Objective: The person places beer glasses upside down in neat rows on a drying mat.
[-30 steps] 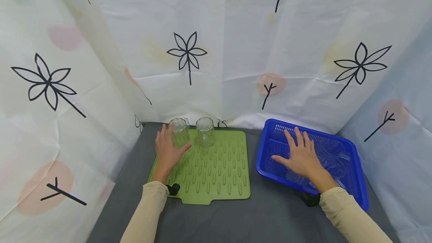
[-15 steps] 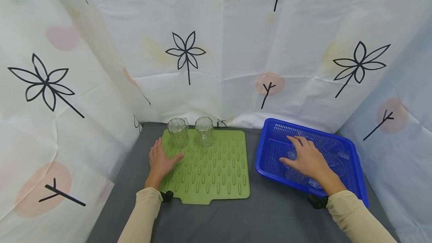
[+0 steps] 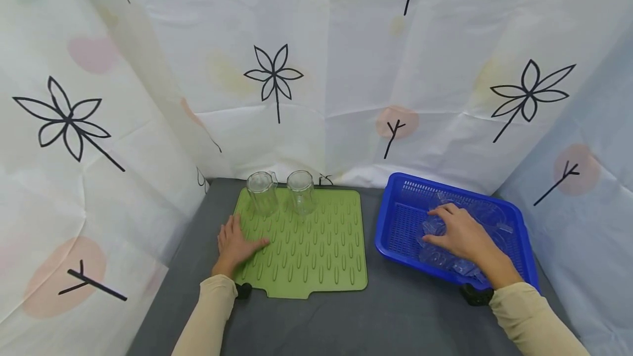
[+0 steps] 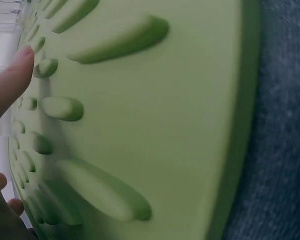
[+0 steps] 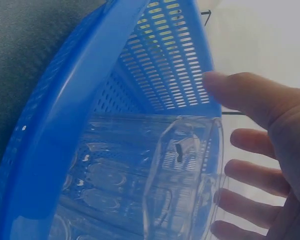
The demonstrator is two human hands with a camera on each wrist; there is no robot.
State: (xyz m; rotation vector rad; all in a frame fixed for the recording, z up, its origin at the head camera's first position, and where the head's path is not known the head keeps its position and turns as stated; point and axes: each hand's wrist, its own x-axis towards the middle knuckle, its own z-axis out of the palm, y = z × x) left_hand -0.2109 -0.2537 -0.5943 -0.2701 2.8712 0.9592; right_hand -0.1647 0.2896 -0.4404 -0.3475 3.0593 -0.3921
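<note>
A: State of the hands?
B: The left hand (image 3: 234, 243) is spread wide at the left edge of the green mat (image 3: 316, 251), thumb over the ribbed surface, holding nothing. Whether it presses down, I cannot tell. The right hand (image 3: 462, 232) is in the basket area, thumb and fingers apart, about the end of a clear glass (image 5: 135, 172). Contact is not confirmed; no grip is seen.

A: Where is the glassware?
B: Two glass mugs, a left one (image 3: 264, 196) and a right one (image 3: 300, 196), stand side by side at the mat's far edge. Other clear pieces (image 3: 487, 216) lie in the blue basket (image 3: 420, 180), mostly toward its right side. They overlap; no reliable count.

A: Progress, in your judgement?
B: Partial. The pair on the mat appears done; the basket's contents appear outstanding, with most of the mat unoccupied.

A: Surroundings?
B: Mat and basket sit apart on a grey worktop (image 3: 376, 323), basket to the right, with printed cloth (image 3: 356, 70) behind.
</note>
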